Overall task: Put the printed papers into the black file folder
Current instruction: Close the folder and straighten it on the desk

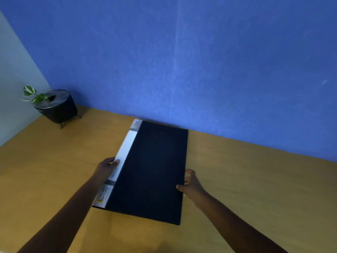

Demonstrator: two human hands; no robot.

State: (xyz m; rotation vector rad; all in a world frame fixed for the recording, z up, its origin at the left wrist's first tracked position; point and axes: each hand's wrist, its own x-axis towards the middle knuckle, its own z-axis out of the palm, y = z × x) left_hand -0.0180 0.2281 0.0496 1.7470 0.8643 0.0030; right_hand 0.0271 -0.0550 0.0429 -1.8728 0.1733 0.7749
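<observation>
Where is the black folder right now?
The black folder lies closed on the wooden table, mid-view near the blue wall, held between the left hand and right hand.

Both forearms were bare, with no sleeves visible up to the picture's lower edge. The left hand (107,168) and the right hand (192,185) wore no gloves. No rings or watch could be seen.

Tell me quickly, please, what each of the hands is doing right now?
Left hand: closed on the spine edge of the black file folder.
Right hand: gripping the folder's opposite edge.
</observation>
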